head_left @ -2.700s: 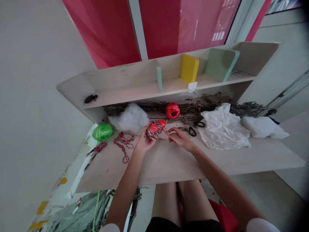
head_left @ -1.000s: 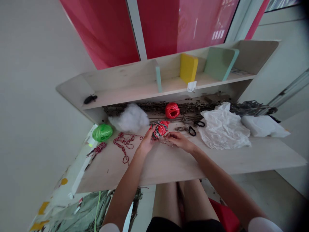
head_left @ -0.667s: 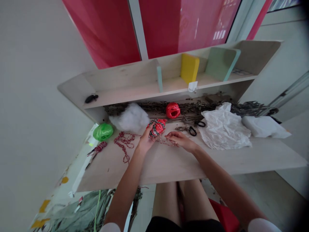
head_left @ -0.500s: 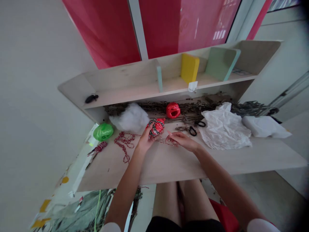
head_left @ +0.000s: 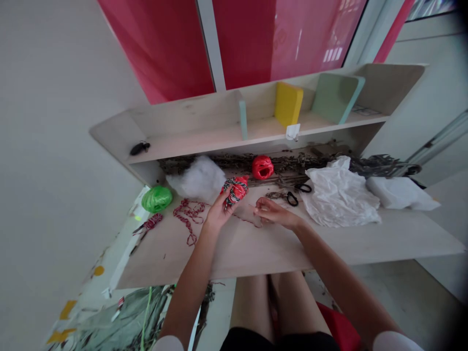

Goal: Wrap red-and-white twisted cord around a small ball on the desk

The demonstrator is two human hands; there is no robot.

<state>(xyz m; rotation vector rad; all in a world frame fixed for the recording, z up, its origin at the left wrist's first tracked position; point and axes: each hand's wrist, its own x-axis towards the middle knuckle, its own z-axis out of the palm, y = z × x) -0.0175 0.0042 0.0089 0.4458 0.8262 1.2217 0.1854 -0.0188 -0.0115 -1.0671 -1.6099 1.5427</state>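
Observation:
My left hand (head_left: pixel 219 209) is closed around a red bundle (head_left: pixel 239 186) wound with black-and-white string, holding it above the desk. To its right, my right hand (head_left: pixel 270 213) has its fingers curled in a pinch. A thin red-and-white string (head_left: pixel 243 219) runs from below my left hand to the fingertips of my right hand. More of the red-and-white string lies in a loose, looped heap (head_left: pixel 188 214) on the desk, left of my left hand. The exact grip of the right fingertips is partly hidden.
White stuffing (head_left: pixel 199 178), a red twine ball (head_left: pixel 262 167) and dried stems (head_left: pixel 226 161) lie at the back. Black-handled scissors (head_left: pixel 292 198) and a crumpled white bag (head_left: pixel 340 195) are to the right. A green twine ball (head_left: pixel 157 199) and a wound cord (head_left: pixel 152 221) sit left.
My right hand has turned slightly and its fingers have curled in more. The red bundle in my left hand has shifted and tilted a little, showing more red.

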